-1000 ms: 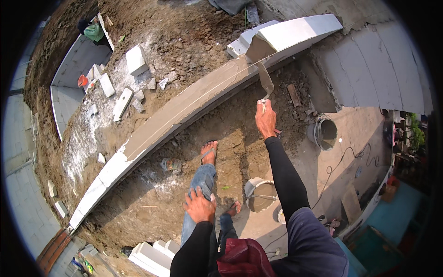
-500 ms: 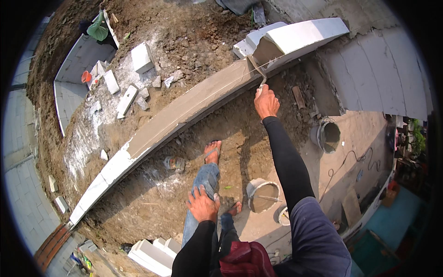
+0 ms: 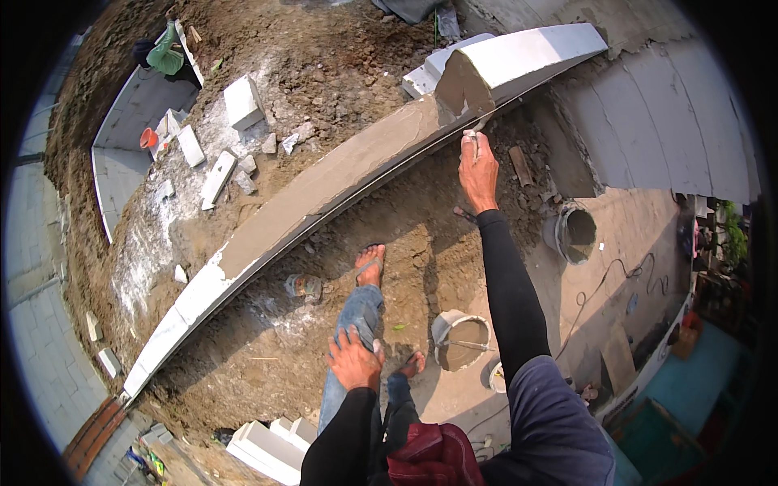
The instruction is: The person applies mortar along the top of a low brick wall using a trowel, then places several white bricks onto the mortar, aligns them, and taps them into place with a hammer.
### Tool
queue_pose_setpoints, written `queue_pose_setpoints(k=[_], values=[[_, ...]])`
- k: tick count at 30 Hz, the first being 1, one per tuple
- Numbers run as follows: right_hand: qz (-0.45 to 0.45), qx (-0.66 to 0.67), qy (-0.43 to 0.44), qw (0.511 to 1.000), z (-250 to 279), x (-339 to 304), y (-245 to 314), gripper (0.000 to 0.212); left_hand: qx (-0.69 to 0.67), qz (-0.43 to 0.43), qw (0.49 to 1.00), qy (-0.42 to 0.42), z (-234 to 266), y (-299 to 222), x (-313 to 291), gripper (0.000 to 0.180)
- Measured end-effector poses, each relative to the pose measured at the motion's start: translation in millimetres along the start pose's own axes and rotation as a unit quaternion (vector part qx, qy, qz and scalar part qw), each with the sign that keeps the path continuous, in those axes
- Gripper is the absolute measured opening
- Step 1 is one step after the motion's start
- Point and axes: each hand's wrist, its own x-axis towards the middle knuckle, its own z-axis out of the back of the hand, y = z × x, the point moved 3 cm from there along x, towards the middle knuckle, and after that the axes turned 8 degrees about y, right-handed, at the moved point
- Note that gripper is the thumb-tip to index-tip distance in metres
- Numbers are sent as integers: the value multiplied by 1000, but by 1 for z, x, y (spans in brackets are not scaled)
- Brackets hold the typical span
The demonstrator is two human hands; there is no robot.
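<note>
A trowel (image 3: pixel 472 136) is gripped in the right hand (image 3: pixel 478 168), the fingers closed around its handle, with the arm stretched forward and the blade held against the near edge of the wall (image 3: pixel 340 174). The trowel meets the wall just where the grey mortar (image 3: pixel 356 154) spread along its top ends and the bare white block (image 3: pixel 531 58) begins. The wall is seen as a long, low course running from lower left to upper right, its far left end also bare white.

The left hand (image 3: pixel 354 360) is laid flat on the left knee, fingers spread and holding nothing. Bare earth is stood upon, with a sandalled foot (image 3: pixel 370 265) set forward toward the wall.

A bucket (image 3: pixel 459 340) holding grey mix, with a tool lying in it, is seen on the ground near the right leg. A second, darker bucket (image 3: pixel 572 233) is tipped on its side further right, well apart from the first. Loose white blocks (image 3: pixel 242 102) are scattered on the dirt beyond the wall, and more blocks (image 3: pixel 263 445) are stacked at the lower edge beside the left arm. A person in green (image 3: pixel 166 55) is crouched at the far upper left, beside another curved white wall.
</note>
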Motion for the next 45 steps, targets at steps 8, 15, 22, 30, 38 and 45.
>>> queue_pose_setpoints(k=[8,15,22,30,38,45], values=[[-20,-80,59,995,2,-67,-73,46,8,3,1000,-25,0,2,0,74],[11,-180,120,976,22,19,-63,45,8,1,1000,-29,-7,-2,4,74],[19,-131,57,990,43,-68,-79,40,6,12,1000,-7,1,-5,5,74],[0,-189,85,978,35,-1,-32,37,-4,19,1000,13,-8,-2,8,79],[-11,-219,80,972,28,-61,-58,42,-5,26,999,33,-9,-1,7,81],[-38,-217,76,972,23,-24,-43,42,1,22,1000,-6,-6,6,7,76]])
